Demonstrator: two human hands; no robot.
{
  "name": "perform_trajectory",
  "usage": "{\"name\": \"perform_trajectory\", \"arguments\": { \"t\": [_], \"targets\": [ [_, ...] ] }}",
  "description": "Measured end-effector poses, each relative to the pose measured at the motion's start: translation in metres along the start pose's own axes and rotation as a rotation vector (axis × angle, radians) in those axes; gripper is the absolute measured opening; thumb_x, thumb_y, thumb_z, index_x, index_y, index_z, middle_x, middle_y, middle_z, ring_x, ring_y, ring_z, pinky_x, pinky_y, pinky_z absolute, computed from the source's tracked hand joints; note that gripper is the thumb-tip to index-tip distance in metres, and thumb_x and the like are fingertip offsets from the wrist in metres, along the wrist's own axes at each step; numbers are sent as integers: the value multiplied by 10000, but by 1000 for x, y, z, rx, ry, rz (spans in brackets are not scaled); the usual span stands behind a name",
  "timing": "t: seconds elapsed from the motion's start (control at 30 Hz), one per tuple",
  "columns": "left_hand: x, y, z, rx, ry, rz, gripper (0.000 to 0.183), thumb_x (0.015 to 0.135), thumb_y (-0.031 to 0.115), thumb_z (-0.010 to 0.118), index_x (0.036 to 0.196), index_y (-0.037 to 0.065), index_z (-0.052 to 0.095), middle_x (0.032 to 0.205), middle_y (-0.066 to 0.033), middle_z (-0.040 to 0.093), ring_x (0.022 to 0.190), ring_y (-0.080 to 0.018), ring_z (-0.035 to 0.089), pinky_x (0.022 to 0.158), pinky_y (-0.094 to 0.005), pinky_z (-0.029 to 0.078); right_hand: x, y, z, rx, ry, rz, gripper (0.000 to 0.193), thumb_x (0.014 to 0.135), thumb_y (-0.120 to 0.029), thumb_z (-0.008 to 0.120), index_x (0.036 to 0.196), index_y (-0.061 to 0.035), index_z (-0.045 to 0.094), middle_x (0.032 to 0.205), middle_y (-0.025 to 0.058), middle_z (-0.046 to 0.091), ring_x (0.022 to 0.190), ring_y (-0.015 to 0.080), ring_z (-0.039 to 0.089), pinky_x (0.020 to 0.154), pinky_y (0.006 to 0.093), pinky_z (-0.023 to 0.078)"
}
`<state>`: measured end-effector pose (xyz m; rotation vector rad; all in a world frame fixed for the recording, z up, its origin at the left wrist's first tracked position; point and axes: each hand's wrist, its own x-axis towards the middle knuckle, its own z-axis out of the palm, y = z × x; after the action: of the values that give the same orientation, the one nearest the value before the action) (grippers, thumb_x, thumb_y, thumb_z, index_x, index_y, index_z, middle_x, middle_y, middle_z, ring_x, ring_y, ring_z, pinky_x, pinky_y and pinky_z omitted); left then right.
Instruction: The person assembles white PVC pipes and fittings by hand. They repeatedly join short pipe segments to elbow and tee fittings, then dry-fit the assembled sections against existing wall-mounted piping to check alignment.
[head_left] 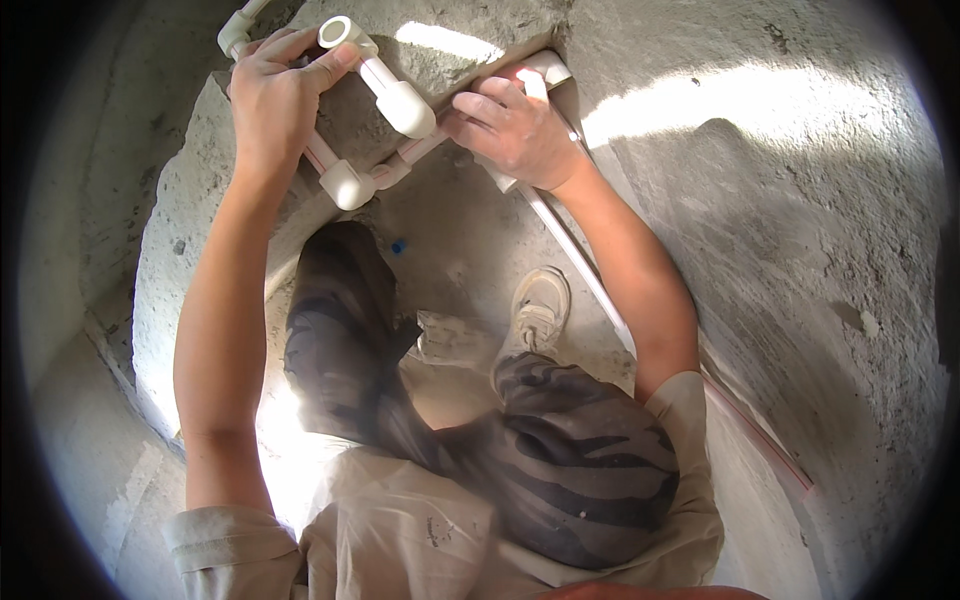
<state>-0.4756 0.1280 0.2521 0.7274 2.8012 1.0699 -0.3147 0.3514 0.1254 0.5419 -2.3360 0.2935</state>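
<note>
At the upper left my left hand (275,105) is closed around white plastic pipework, its thumb pressed against an elbow fitting (349,36) with an open round end. A short pipe runs from that elbow to a second white elbow (403,108). Lower down, another elbow (347,185) joins a red-striped pipe below my left hand. To the right, my right hand (520,132) has its fingers curled over a white pipe (420,147), close to a corner elbow (545,68) against the wall. My right palm hides part of the joint beneath it.
A rough concrete block (185,210) stands on the left, and a grey plastered wall (760,220) rises on the right. A long white pipe (575,250) slants along the wall's foot. A small blue piece (398,246) lies on the floor near my knee, behind my shoe (540,305).
</note>
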Motion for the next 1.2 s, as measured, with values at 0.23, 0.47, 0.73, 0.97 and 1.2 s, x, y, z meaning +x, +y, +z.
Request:
{"name": "perform_trajectory", "arguments": {
  "t": [0.23, 0.47, 0.73, 0.97, 1.2],
  "targets": [
    [-1, 2, 0, -14, -6, -25, 456, 866, 371, 868, 1185, 49, 820, 1220, -158, 758, 1202, -288, 628, 1055, -374, 480, -1, 2, 1, 22, 2, -18, 279, 815, -178, 676, 1088, -204, 726, 1223, -18, 631, 1142, 209, 615, 832, 322, 578],
    [-1, 6, -1, 3, 2, 1, 419, 867, 331, 861, 1163, 37, 820, 1182, -139, 770, 1186, -273, 633, 1032, -368, 483, -2, 2, 1, 25, 11, -13, 265, 815, -171, 682, 1072, -201, 734, 1215, -20, 644, 1138, 207, 619, 792, 314, 586],
    [-2, 10, -1, -52, -7, -20, 367, 875, 289, 851, 1138, 35, 820, 1151, -113, 774, 1127, -257, 641, 996, -368, 491, 0, 2, -1, 39, 13, -9, 260, 807, -162, 690, 1059, -202, 737, 1216, -24, 647, 1140, 208, 615, 768, 325, 585],
    [-2, 11, -2, -50, -14, -53, 401, 867, 308, 849, 1133, 10, 813, 1166, -118, 761, 1119, -267, 639, 1000, -363, 487, -2, 2, 1, 22, -10, -19, 255, 809, -170, 681, 1059, -191, 725, 1202, -16, 649, 1140, 214, 620, 769, 381, 568],
    [-5, 15, -15, -337, -59, -180, 364, 883, 255, 805, 1142, -2, 808, 1126, -90, 722, 1067, -212, 657, 991, -323, 481, -2, 2, -9, 52, 38, -39, 238, 843, -181, 679, 1078, -177, 714, 1186, -8, 647, 1151, 196, 631, 762, 416, 548]
  ]
}}
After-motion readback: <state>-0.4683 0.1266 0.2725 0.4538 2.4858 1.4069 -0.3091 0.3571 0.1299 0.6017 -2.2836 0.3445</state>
